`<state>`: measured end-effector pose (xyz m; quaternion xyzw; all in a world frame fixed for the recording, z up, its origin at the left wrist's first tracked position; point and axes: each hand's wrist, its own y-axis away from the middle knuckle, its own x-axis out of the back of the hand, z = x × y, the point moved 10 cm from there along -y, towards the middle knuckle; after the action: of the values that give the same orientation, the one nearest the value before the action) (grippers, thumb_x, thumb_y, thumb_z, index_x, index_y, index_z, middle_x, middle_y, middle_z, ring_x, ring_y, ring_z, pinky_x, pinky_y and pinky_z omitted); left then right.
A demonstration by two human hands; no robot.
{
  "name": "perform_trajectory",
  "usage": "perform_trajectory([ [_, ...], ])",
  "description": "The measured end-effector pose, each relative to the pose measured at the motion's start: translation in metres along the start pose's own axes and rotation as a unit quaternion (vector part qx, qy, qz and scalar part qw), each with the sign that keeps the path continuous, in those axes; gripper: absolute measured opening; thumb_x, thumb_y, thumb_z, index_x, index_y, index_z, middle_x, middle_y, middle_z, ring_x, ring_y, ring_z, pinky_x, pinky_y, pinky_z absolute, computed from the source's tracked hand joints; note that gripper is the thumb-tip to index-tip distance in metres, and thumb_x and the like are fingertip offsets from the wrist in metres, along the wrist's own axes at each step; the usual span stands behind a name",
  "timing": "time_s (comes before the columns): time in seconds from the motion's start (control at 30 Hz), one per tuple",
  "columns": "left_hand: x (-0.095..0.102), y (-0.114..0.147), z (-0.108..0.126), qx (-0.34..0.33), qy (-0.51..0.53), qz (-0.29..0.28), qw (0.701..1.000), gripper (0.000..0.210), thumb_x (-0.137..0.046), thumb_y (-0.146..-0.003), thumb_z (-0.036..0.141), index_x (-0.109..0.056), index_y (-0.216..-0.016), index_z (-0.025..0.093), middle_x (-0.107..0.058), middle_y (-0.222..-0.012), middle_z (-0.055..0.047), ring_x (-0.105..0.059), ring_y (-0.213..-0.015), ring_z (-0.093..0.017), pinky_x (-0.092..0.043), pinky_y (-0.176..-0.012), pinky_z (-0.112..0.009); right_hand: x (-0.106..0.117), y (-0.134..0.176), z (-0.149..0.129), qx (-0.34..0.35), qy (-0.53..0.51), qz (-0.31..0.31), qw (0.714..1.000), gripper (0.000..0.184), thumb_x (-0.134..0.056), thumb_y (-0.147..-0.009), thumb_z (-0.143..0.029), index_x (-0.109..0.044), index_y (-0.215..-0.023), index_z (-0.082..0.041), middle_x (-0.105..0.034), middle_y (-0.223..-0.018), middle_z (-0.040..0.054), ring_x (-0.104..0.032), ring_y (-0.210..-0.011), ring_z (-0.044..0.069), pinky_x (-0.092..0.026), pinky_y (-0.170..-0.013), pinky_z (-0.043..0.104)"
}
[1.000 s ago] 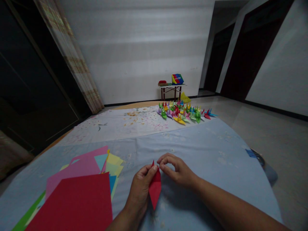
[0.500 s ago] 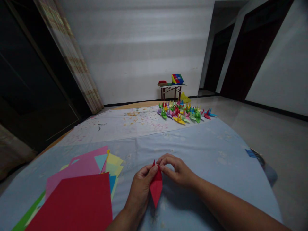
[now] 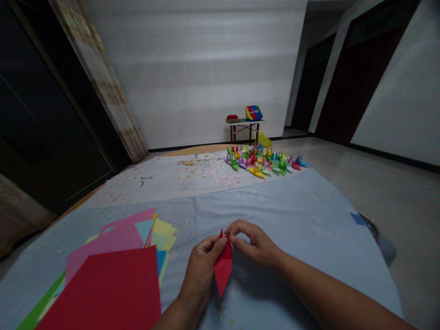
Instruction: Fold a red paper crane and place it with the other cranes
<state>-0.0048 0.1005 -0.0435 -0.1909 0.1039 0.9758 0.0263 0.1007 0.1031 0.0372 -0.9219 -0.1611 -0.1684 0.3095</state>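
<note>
A folded red origami paper point(image 3: 223, 268), long and pointed at its lower end, is held just above the blue cloth. My left hand point(image 3: 203, 259) is closed on its left side, the thumb pressed flat on the front. At its upper right edge, my right hand point(image 3: 254, 243) pinches the paper between thumb and index finger. A narrow red point sticks up above the left thumb. The fingers partly hide the upper folds.
Sheets of coloured paper lie at the left, a large red sheet point(image 3: 106, 288) on top and a pink sheet point(image 3: 103, 252) behind. Several paper cranes point(image 3: 264, 160) stand at the table's far right. A small side table point(image 3: 245, 123) is by the wall.
The lower tip of the red paper has swung slightly left and its upper point slightly right. Both hands keep their hold, nearly in place.
</note>
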Motion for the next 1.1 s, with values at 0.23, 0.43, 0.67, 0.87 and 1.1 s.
perform_trajectory([
  [0.23, 0.0, -0.001, -0.002, 0.005, -0.002, -0.001, 1.0, 0.025, -0.077, -0.059, 0.035, -0.07, -0.073, 0.015, -0.064, -0.058, 0.001, -0.052, -0.048, -0.008, -0.039, -0.047, -0.017, -0.001, 0.0, 0.001, 0.007, 0.021, 0.006, 1.0, 0.006, -0.05, -0.081, -0.017, -0.052, -0.076, -0.019, -0.062, -0.084, 0.0041, -0.058, -0.08, 0.014, -0.046, -0.074, 0.027],
  [0.43, -0.001, -0.001, -0.003, 0.004, 0.005, -0.011, 1.0, 0.024, -0.076, -0.061, 0.034, -0.07, -0.074, 0.015, -0.066, -0.062, 0.0, -0.054, -0.052, -0.008, -0.038, -0.05, -0.016, -0.002, 0.001, 0.0, 0.034, 0.051, 0.0, 0.998, 0.007, -0.05, -0.077, -0.013, -0.05, -0.078, -0.02, -0.061, -0.086, 0.0043, -0.057, -0.081, 0.014, -0.045, -0.075, 0.027],
  [0.67, 0.0, -0.001, -0.005, 0.011, 0.0, -0.011, 1.0, 0.021, -0.073, -0.064, 0.034, -0.069, -0.073, 0.015, -0.063, -0.057, 0.003, -0.05, -0.047, -0.007, -0.038, -0.05, -0.018, -0.001, 0.004, -0.01, 0.086, 0.156, 0.006, 0.984, 0.008, -0.051, -0.079, -0.014, -0.05, -0.083, -0.02, -0.061, -0.089, 0.0064, -0.055, -0.086, 0.017, -0.043, -0.081, 0.033],
  [0.87, 0.002, -0.002, -0.003, 0.004, 0.005, 0.001, 1.0, 0.023, -0.075, -0.062, 0.033, -0.069, -0.072, 0.014, -0.065, -0.061, 0.002, -0.052, -0.052, -0.008, -0.038, -0.052, -0.017, -0.003, 0.005, -0.02, 0.125, 0.21, 0.016, 0.97, 0.01, -0.052, -0.077, -0.012, -0.051, -0.083, -0.02, -0.061, -0.089, 0.0067, -0.054, -0.084, 0.017, -0.042, -0.081, 0.035],
  [1.1, 0.004, -0.004, -0.006, 0.0, -0.009, -0.004, 1.0, 0.022, -0.074, -0.064, 0.033, -0.068, -0.073, 0.014, -0.062, -0.059, 0.003, -0.05, -0.05, -0.006, -0.038, -0.051, -0.016, 0.001, 0.006, -0.019, 0.135, 0.216, 0.037, 0.966, 0.009, -0.051, -0.079, -0.013, -0.051, -0.084, -0.019, -0.06, -0.089, 0.0073, -0.054, -0.084, 0.017, -0.044, -0.075, 0.032],
])
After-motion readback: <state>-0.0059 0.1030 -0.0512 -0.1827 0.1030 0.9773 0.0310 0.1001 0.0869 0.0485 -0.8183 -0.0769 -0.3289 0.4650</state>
